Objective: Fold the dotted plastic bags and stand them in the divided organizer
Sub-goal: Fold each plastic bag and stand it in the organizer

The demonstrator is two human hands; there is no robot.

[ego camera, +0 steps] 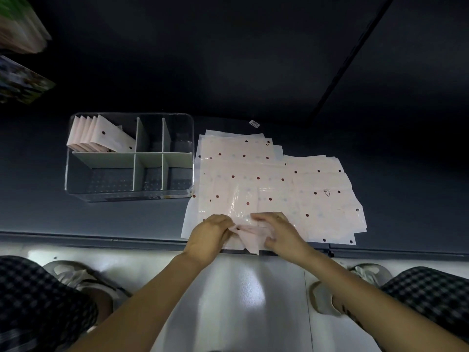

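Dark matte tabletop (253, 72) — near edge over pale glossy floor (236, 301).

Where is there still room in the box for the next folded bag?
The back-left slot of the organizer is crowded with folded bags. The other five slots look bare: two small back ones to the right and three along the front. Both hands, left and right, hold a bag being folded beside the flat pile.
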